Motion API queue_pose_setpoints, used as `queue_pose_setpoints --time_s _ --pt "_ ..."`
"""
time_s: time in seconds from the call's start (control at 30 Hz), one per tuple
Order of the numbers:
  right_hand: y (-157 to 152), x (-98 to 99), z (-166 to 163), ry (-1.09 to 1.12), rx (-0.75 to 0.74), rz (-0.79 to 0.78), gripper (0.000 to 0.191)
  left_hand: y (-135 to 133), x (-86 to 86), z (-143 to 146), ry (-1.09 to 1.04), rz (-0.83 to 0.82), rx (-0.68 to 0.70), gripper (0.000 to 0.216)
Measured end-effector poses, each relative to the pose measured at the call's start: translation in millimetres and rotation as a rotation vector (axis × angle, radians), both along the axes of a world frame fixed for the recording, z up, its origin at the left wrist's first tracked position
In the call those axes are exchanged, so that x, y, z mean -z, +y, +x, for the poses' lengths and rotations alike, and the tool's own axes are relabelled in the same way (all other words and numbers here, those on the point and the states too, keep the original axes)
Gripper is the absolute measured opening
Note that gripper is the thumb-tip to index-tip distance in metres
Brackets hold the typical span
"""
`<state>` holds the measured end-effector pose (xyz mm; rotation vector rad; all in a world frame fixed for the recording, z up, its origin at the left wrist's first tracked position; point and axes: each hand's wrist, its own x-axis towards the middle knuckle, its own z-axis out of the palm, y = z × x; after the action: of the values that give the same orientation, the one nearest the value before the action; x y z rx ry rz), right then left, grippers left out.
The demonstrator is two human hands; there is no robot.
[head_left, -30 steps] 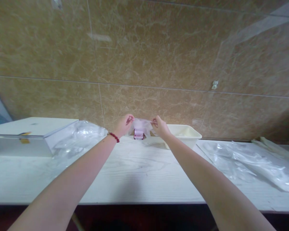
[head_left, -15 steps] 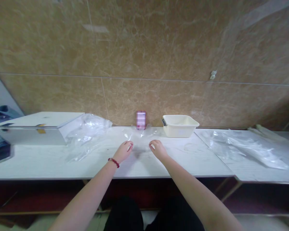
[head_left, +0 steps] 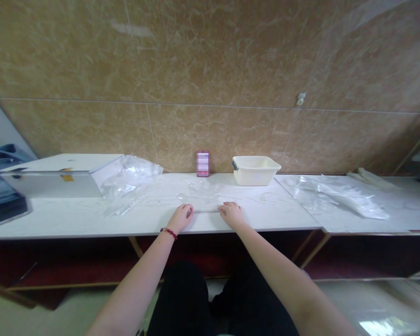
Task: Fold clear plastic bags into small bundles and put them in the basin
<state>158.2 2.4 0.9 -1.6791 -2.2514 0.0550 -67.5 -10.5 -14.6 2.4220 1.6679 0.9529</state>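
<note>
A clear plastic bag (head_left: 203,190) lies spread on the white tabletop in front of me, hard to see against it. At its near edge, my left hand (head_left: 181,218), with a red bead bracelet on the wrist, is closed in a pinch. My right hand (head_left: 232,215) pinches the same edge further right. Between the two hands the edge runs as a pale straight strip. Behind the bag a phone (head_left: 203,164) stands upright against the wall.
A cream plastic bin (head_left: 256,175) stands by the wall to the right. On the left is a white box (head_left: 63,179), with crumpled clear plastic bags (head_left: 129,184) beside it. More plastic bags (head_left: 343,193) lie at the right. A dark phone (head_left: 10,211) lies far left.
The view has shifted, with the table's front edge higher now. My hands have lowered toward the tabletop, and the bag's edge shows as a straight strip between them.
</note>
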Motion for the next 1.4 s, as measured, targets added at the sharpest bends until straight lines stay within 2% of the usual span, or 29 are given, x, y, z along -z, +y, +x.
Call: queue_pose_setpoints --time_s 0.33,0.73,1.4 --pt "-19.0 8.7 -1.2 0.05 0.041 0.11 0.026 -10.1 -3.9 5.1 0.042 -0.029 0.016 0.006" --pt "-19.7 10.6 -6.6 0.03 0.091 0.106 0.026 -4.9 0.7 7.6 0.067 -0.07 0.065 0.005" --pt "-19.6 9.9 -6.8 0.03 0.086 0.131 0.026 -4.7 2.4 7.1 0.059 -0.075 0.078 0.007"
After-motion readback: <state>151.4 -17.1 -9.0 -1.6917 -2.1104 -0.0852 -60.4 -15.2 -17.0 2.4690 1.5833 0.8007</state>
